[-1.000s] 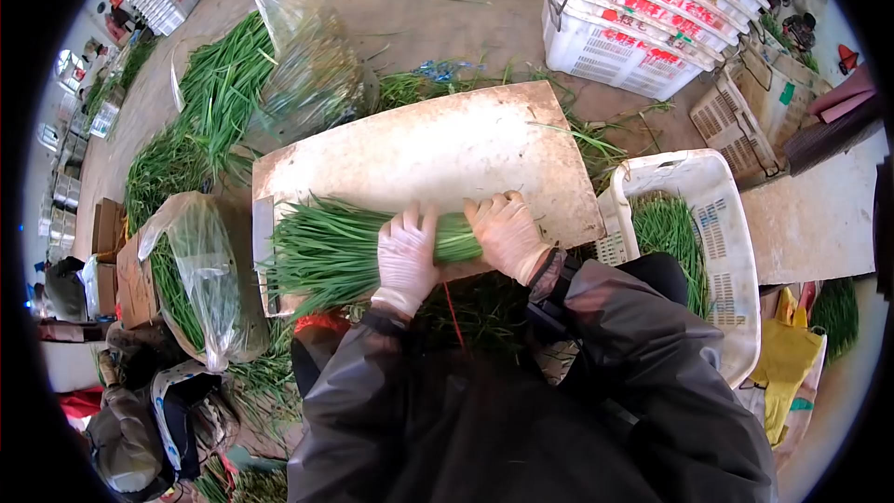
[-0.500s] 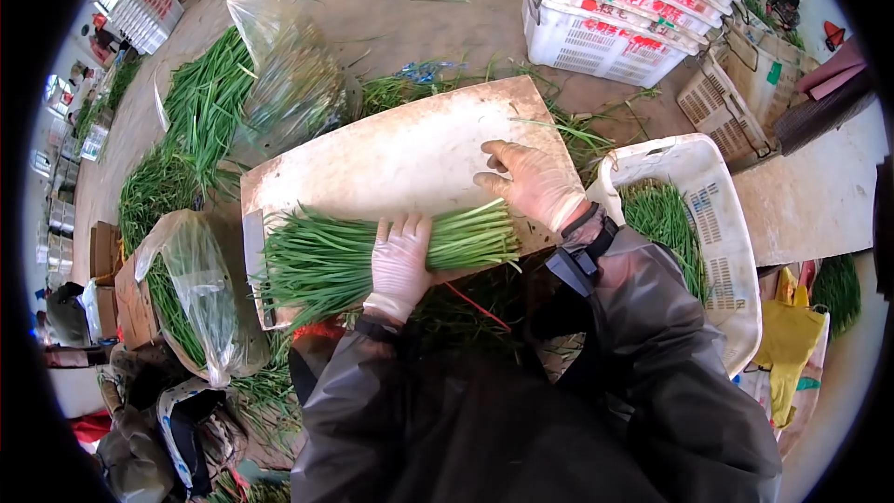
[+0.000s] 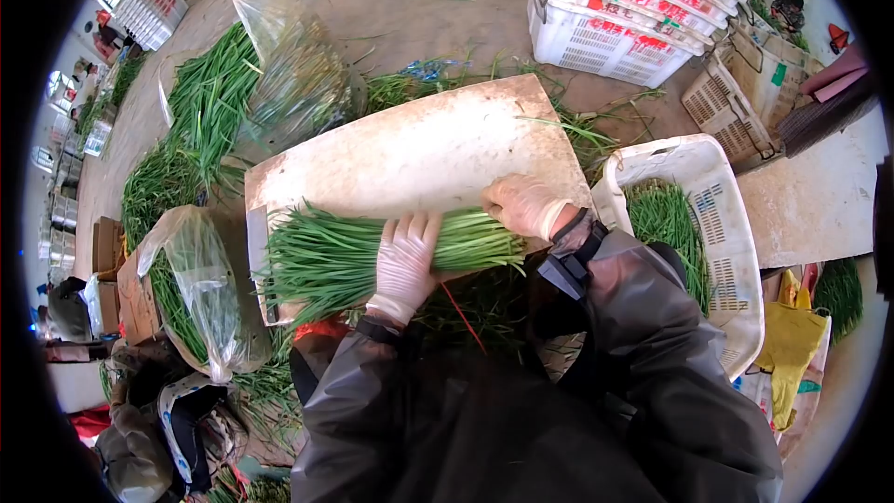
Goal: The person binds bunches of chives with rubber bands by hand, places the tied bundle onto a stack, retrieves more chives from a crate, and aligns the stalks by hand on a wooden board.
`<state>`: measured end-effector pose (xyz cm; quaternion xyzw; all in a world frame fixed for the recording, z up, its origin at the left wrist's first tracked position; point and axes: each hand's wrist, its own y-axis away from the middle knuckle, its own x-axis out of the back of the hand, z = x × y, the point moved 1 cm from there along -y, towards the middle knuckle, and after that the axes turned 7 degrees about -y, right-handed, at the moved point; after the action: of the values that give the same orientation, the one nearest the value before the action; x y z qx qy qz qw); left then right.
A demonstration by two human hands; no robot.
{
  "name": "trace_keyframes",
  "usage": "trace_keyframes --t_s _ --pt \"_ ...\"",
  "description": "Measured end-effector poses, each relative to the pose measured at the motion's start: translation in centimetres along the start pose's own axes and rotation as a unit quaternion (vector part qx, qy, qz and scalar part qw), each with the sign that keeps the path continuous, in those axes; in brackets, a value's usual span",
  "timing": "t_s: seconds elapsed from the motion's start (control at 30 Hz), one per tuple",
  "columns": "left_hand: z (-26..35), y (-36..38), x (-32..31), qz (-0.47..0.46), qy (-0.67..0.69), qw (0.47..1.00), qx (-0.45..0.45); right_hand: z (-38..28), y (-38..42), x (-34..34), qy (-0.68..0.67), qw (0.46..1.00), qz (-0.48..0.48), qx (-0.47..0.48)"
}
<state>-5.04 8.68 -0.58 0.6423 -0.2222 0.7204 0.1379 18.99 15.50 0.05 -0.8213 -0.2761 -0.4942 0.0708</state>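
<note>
A thick bunch of garlic chives (image 3: 321, 256) lies across a pale, worn board (image 3: 400, 149), leaves to the left and pale stalk ends to the right. My left hand (image 3: 406, 261), in a whitish glove, is wrapped over the middle of the bunch and presses it to the board. At the stalk ends, my right hand (image 3: 533, 205), also gloved, has its fingers curled in against the upper edge of the bunch. Whatever those fingers pinch, if anything, is hidden. A red strip (image 3: 463, 317) hangs below the board's near edge.
On the right stands a white basket (image 3: 745, 270) with chives inside. Plastic bags (image 3: 303, 84) of chives and loose greens (image 3: 154, 186) lie to the left. Stacked white crates (image 3: 596, 37) rise behind the board. A person (image 3: 135, 447) is at lower left.
My right hand has come down from above the board to the stalk ends, and its spread fingers have curled in. My left hand stays on the bunch.
</note>
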Motion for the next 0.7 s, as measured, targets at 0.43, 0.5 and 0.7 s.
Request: trace_keyframes --t_s 0.43,0.5,0.7 --pt "-0.3 1.8 -0.9 -0.024 -0.019 0.999 -0.028 2.0 -1.6 -1.2 -0.09 0.99 -0.106 0.017" --pt "-0.3 1.7 -0.8 -0.03 -0.025 0.999 -0.023 1.8 -1.5 -0.6 -0.136 0.977 -0.156 0.043" --pt "0.0 1.3 -0.4 -0.047 -0.049 0.997 -0.026 0.8 -1.6 -0.8 -0.133 0.98 -0.146 0.025"
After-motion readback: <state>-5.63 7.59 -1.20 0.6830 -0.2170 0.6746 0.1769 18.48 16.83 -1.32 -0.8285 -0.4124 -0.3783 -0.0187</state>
